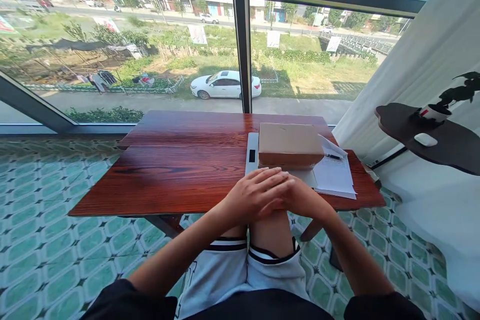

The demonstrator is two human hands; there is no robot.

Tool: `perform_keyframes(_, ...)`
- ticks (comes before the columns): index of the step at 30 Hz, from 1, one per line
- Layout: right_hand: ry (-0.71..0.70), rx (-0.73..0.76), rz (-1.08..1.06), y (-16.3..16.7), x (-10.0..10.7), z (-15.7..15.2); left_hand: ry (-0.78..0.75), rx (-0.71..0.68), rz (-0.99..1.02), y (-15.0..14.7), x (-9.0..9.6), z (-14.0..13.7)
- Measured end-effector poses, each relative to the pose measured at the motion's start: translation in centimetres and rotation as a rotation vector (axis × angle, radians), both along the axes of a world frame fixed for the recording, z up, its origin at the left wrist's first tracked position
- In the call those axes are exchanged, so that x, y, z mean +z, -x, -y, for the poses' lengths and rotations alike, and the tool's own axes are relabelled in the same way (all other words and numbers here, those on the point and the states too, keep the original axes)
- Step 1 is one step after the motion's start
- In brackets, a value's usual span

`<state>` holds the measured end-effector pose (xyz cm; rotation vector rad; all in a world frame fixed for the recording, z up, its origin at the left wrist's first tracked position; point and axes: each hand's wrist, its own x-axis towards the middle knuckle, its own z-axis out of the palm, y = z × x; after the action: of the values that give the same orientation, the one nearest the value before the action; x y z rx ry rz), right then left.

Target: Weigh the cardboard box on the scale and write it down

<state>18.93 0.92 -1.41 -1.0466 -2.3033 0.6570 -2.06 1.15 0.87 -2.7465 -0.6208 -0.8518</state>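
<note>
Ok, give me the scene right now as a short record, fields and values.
left hand: laid over the right hand
right hand: fingers mostly hidden under the left
box: brown, closed, just beyond the hands
flat panel: pale, with a dark window, partly hidden by the box
papers: right of the box
pen: lying on the papers
table: reddish wood, before a window
shelf: dark, at right, holding a potted plant
</note>
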Motion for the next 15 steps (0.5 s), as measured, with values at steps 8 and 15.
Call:
perform_keyframes(8, -0.436, -0.718, -0.268, -5.0, 1.3, -2.0, 0.533, 0.44, 0.444, 1.5, -1.3, -2.6)
perform_keyframes(15, -0.143, -0.953, -0.321, -7.5, -1.3, -4.8, 0.988, 0.457, 0.61, 0.2, -1.9, -5.6)
